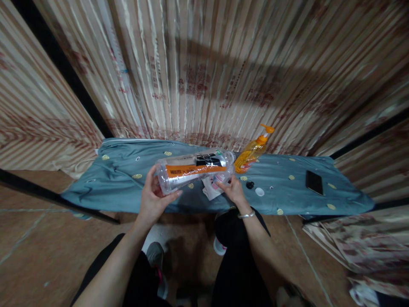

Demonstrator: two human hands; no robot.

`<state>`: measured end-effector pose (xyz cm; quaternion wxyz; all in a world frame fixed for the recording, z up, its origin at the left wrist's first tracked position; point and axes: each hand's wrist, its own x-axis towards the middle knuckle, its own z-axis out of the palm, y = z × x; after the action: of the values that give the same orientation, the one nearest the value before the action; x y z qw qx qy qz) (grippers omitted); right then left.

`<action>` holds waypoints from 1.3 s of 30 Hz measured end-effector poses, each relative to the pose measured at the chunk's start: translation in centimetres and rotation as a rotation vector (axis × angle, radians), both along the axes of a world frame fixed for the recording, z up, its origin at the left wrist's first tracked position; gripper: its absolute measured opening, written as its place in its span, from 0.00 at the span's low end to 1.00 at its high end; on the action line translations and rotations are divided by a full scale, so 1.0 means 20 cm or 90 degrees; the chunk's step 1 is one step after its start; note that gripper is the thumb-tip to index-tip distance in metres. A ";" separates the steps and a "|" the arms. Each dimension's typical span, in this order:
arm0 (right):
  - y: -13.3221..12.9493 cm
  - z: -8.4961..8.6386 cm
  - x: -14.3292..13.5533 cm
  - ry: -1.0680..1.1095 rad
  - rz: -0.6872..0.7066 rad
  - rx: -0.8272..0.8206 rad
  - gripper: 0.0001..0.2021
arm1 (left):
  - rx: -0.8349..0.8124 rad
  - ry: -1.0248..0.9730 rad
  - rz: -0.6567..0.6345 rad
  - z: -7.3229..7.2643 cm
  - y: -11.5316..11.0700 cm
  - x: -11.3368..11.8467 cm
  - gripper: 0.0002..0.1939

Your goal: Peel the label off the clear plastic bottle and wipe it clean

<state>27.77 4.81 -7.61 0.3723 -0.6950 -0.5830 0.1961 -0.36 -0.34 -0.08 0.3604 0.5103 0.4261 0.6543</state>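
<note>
A large clear plastic bottle (196, 168) with an orange, silver and black label lies almost level in the air between my hands. My left hand (156, 194) grips its broad base end, thumb along the lower side. At the narrower neck end, my right hand (233, 188) has its fingers closed on the bottle; some fingertips are hidden beneath it. Partly behind and below the bottle rests a white packet (212, 189) with pink print. Just beyond the neck stands an orange pump bottle (252, 153) of yellow-orange liquid.
A blue-green cloth with yellow motifs covers the narrow table (294, 200). On it lie a small black cap (250, 185), a white round lid (260, 192) and a dark phone (314, 182). Pleated curtains (198, 76) hang behind, and black frame poles (64, 64) stand around.
</note>
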 end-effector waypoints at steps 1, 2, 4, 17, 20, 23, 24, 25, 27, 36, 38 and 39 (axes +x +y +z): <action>0.00 0.00 0.00 0.000 0.001 0.001 0.23 | 0.003 0.002 0.002 0.00 0.00 0.00 0.48; 0.00 0.00 0.00 0.000 0.001 0.002 0.23 | 0.006 0.004 0.002 0.00 0.00 0.00 0.48; 0.00 -0.01 0.00 -0.005 -0.001 0.003 0.23 | 0.011 0.006 -0.001 0.00 0.00 0.00 0.48; 0.01 -0.02 0.01 -0.010 0.005 0.011 0.21 | 0.003 0.013 -0.012 0.01 0.00 0.00 0.48; 0.01 -0.02 0.01 -0.005 0.007 0.012 0.21 | 0.006 0.007 -0.005 0.01 0.00 0.00 0.48; 0.01 -0.02 0.01 -0.015 0.005 0.012 0.22 | 0.003 0.001 0.004 0.01 0.00 0.00 0.48; 0.01 -0.02 0.01 -0.018 0.004 0.011 0.22 | 0.002 0.001 0.004 0.01 0.00 0.00 0.48; 0.01 -0.02 0.01 -0.021 0.003 0.009 0.22 | 0.001 0.002 0.003 0.01 0.00 0.00 0.48; 0.01 -0.01 0.01 -0.025 -0.001 0.005 0.22 | -0.002 0.005 -0.002 0.01 0.00 0.00 0.48; 0.00 -0.02 0.01 -0.009 0.016 0.022 0.21 | 0.007 0.008 -0.005 0.00 0.00 0.00 0.48; 0.01 -0.02 0.01 -0.005 0.015 0.021 0.21 | 0.005 0.007 -0.006 -0.01 0.00 0.00 0.48; 0.01 -0.02 0.01 -0.005 0.015 0.022 0.22 | 0.004 0.009 -0.006 -0.01 0.00 0.00 0.49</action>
<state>28.00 4.94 -8.05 0.3798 -0.6825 -0.5958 0.1870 -0.42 -0.30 -0.25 0.3589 0.5178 0.4241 0.6506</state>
